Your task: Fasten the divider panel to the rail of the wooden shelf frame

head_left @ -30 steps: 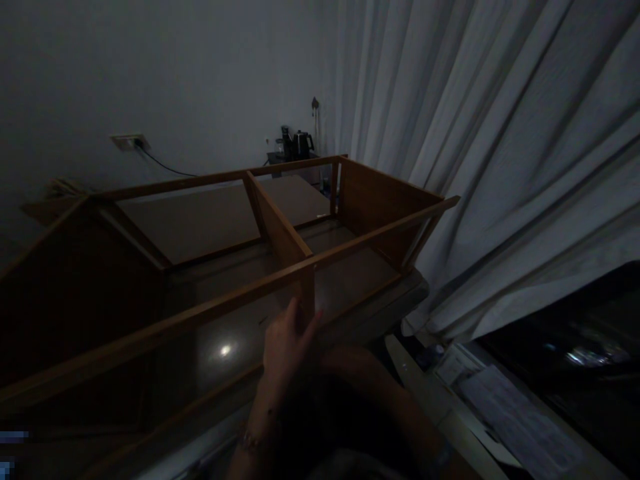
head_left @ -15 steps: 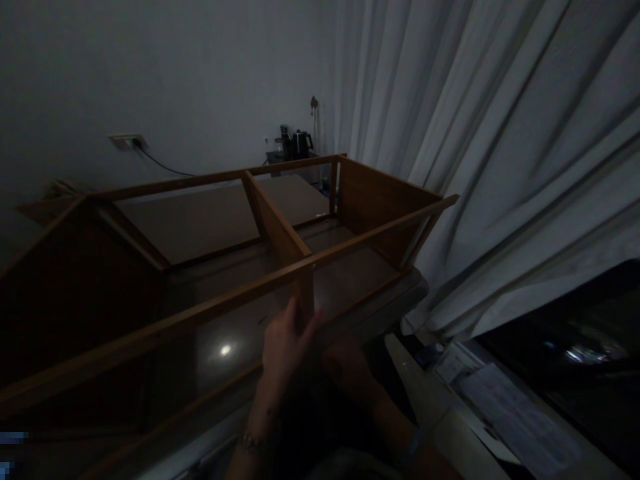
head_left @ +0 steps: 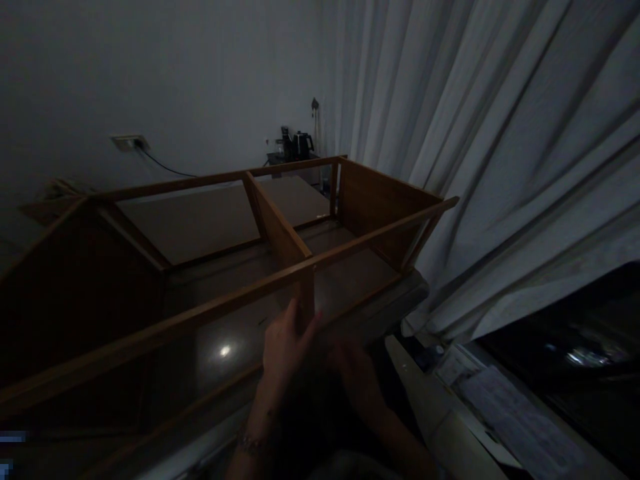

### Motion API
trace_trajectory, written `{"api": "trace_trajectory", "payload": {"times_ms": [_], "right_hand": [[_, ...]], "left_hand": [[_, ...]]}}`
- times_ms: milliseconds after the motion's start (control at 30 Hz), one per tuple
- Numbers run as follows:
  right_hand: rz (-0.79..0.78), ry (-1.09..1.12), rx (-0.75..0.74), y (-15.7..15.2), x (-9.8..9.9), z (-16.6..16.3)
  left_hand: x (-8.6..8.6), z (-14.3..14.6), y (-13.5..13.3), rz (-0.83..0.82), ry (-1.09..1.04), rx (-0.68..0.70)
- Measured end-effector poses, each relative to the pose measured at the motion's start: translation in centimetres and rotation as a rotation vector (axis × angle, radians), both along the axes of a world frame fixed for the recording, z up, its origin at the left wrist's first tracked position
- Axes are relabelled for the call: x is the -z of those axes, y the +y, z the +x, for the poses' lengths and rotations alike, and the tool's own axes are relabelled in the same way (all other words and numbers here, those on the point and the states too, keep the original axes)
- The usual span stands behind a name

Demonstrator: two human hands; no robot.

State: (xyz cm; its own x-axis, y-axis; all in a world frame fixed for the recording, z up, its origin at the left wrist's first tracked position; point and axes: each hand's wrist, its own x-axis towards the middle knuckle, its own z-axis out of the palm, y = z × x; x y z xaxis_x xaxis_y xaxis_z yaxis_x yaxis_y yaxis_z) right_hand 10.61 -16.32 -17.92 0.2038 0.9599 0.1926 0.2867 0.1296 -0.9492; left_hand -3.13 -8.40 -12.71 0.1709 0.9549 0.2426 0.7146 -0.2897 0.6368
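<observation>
A wooden cabinet frame lies on its back on the glossy floor in a dim room, open side up, with a middle divider. My left hand rests against the lower end of the divider where it meets the front rail, fingers stretched up along the wood. My right hand is just right of it, low by the frame's near edge. It is dark and blurred, so its fingers cannot be made out.
White curtains hang along the right. A kettle and small items stand on a low table in the far corner. A wall socket with a cable is at left. Flat panels and papers lie at the lower right.
My right hand has moved forward and left toward the divider's base. My left hand stays on the divider.
</observation>
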Motion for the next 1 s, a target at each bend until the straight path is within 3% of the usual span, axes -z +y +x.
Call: {"api": "trace_trajectory", "payload": {"times_ms": [167, 367, 433, 533, 633, 767, 900, 1000], "right_hand": [[-0.024, 0.032, -0.157, 0.0, -0.4, 0.5], [0.020, -0.197, -0.220, 0.9, -0.4, 1.4], [0.107, -0.377, -0.209, 1.0, -0.3, 1.8], [0.367, -0.688, -0.141, 1.1, -0.1, 2.4], [0.527, -0.844, -0.022, 0.9, -0.2, 2.5], [0.282, -0.773, 0.052, 0.6, -0.2, 1.4], [-0.035, -0.371, -0.049, 0.5, 0.4, -0.1], [-0.103, -0.233, -0.067, 0.4, 0.9, -0.9]], "left_hand": [[0.0, 0.0, -0.1, 0.024, 0.018, -0.006], [0.0, 0.0, -0.1, 0.036, 0.046, -0.016], [0.1, 0.0, 0.0, 0.038, 0.041, -0.020], [0.1, 0.0, 0.0, 0.037, 0.038, -0.013], [0.1, 0.0, 0.0, 0.032, 0.033, 0.000], [0.1, 0.0, -0.1, 0.028, 0.029, -0.013], [0.0, 0.0, -0.1, 0.034, 0.026, -0.005], [-0.1, 0.0, -0.1, 0.030, 0.021, -0.003]]}}
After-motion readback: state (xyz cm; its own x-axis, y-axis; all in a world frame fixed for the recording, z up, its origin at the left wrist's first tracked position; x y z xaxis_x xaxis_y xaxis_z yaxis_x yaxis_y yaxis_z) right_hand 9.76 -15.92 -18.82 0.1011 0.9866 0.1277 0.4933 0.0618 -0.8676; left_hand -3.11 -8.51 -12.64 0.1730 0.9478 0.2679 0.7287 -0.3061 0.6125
